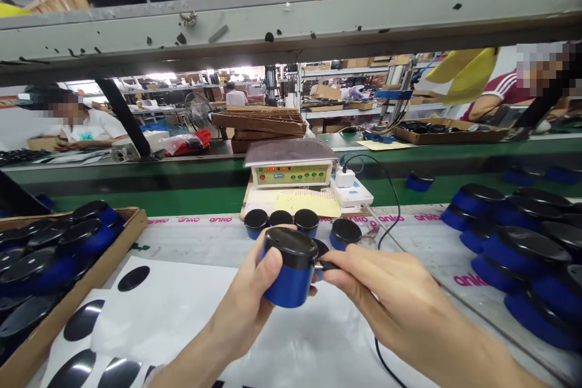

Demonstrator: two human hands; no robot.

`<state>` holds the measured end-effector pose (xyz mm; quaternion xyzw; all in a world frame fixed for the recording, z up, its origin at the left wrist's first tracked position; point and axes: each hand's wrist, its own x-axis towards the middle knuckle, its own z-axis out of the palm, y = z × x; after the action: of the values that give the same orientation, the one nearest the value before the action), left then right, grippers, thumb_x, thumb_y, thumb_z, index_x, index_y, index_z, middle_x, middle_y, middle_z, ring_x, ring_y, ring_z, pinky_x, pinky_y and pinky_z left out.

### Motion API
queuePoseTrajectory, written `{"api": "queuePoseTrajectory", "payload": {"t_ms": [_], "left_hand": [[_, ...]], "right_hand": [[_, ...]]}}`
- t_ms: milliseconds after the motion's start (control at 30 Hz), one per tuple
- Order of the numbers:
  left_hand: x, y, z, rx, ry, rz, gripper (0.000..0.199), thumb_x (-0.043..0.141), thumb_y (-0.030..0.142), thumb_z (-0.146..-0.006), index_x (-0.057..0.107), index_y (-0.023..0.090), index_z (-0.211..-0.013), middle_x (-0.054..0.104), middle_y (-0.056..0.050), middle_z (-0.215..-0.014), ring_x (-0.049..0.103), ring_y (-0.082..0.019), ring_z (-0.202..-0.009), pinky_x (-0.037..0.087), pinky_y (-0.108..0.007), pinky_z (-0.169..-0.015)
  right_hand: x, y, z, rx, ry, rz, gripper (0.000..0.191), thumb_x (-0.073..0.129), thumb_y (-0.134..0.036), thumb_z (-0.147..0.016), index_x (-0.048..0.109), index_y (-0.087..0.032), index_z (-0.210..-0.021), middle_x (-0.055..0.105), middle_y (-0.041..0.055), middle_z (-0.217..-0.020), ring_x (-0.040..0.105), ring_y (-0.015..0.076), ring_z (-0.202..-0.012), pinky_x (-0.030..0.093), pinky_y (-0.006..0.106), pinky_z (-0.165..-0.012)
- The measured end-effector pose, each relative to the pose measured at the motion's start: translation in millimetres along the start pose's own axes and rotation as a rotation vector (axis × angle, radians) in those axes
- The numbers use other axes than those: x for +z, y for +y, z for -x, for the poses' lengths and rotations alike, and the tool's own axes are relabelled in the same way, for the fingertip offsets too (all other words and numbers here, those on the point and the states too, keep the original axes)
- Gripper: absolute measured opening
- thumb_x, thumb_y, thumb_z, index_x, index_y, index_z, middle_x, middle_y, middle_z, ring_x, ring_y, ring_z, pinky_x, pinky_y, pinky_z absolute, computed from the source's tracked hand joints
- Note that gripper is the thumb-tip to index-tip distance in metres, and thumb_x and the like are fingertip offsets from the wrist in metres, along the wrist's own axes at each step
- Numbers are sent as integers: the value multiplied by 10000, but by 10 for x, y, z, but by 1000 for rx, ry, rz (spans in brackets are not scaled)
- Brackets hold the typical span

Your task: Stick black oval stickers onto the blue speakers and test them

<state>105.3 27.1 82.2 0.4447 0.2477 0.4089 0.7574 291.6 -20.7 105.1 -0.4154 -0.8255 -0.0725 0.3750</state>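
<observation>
My left hand [254, 285] is closed round a short blue cylinder with a glossy black top [291, 267], tilted slightly above the bench. My right hand [377, 285] pinches a small black piece with a metal tip [328, 265], which looks like a cable plug. Its tip meets the cylinder's right side, near the seam under the black top; I cannot tell whether it is inserted. Just beyond my hands stand several similar cylinders [306, 222], one of them partly hidden behind the held one. White sheets with black round stickers [133, 279] lie to the left.
A cardboard tray [136, 218] of cylinders stands at left; stacked cylinders [527, 242] fill the right. A control box [291, 173] and power strip [352, 194] sit behind. A black cable [398, 194] passes behind my right arm. A shelf beam [291, 18] crosses overhead. Co-workers sit beyond.
</observation>
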Motion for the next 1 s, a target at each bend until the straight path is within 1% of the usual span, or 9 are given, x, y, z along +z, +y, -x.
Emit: {"api": "queuePoseTrajectory", "payload": {"t_ms": [167, 233, 300, 400, 500, 567, 667, 867, 1000], "left_hand": [[-15, -25, 20, 246, 121, -513, 596, 717, 568, -703, 493, 247, -1153, 629, -47, -1059, 610, -221, -966, 506, -300, -829], [-14, -32, 26, 317, 142, -716, 666, 747, 557, -671, 447, 261, -1187, 624, -45, -1045, 624, -222, -926, 526, -318, -798], [-1, -21, 28, 429, 142, -965, 713, 765, 531, -660, 418, 264, -1223, 597, -61, -1084, 627, -234, -936, 547, -352, -789], [48, 35, 35, 749, 110, -1409, 703, 753, 476, -705, 450, 197, -1275, 501, -118, -1171, 556, -272, -1079, 540, -406, -878], [119, 95, 61, 1171, -2, -1699, 517, 699, 284, -809, 516, 101, -1257, 467, -111, -1128, 504, -228, -1111, 488, -409, -1004], [163, 114, 84, 1370, -112, -1782, 343, 626, 86, -836, 576, 118, -1174, 454, -66, -1119, 499, -155, -1082, 418, -426, -1100], [199, 111, 99, 1432, -214, -1892, 366, 559, -53, -800, 619, 171, -1083, 433, -22, -1066, 479, -104, -1066, 348, -492, -1154], [178, 108, 59, 1394, -168, -1795, 308, 545, -32, -802, 628, 142, -1042, 417, -51, -1011, 554, -123, -974, 468, -472, -1064], [135, 118, 57, 1342, -217, -1706, 223, 527, 6, -824, 624, 122, -988, 468, -63, -1006, 595, -151, -925, 497, -469, -1027]], "right_hand": [[70, -42, 64, 12, 41, 160, 217, 429, -167, -956, 548, -175, -774, 555, -4, -571, 500, 129, -457, 295, 267, -448], [123, -14, 98, 74, 3, 74, 212, 412, -144, -947, 533, -186, -778, 562, -17, -569, 497, 121, -441, 304, 257, -433], [187, 38, 145, 171, -98, -96, 211, 384, -110, -935, 517, -204, -800, 572, -35, -599, 491, 108, -455, 345, 230, -444], [278, 117, 239, 255, -180, -289, 215, 365, -77, -923, 506, -224, -856, 609, -41, -692, 546, 98, -543, 421, 195, -523], [319, 139, 327, 243, -61, -313, 171, 395, -107, -925, 495, -234, -870, 621, -33, -720, 579, 105, -582, 448, 198, -543], [308, 122, 354, 223, -2, -324, 154, 404, -111, -912, 485, -235, -872, 617, -25, -699, 584, 114, -571, 454, 203, -516], [263, 88, 351, 190, -1, -312, 161, 404, -88, -888, 476, -232, -884, 614, -17, -676, 610, 127, -573, 473, 206, -504], [249, 97, 384, 137, 33, -154, 166, 395, -112, -921, 413, -245, -823, 543, -51, -623, 583, 117, -520, 449, 209, -486], [293, 114, 417, 162, 14, -165, 154, 412, -163, -948, 420, -241, -815, 538, -57, -632, 566, 105, -527, 431, 203, -493]]}}
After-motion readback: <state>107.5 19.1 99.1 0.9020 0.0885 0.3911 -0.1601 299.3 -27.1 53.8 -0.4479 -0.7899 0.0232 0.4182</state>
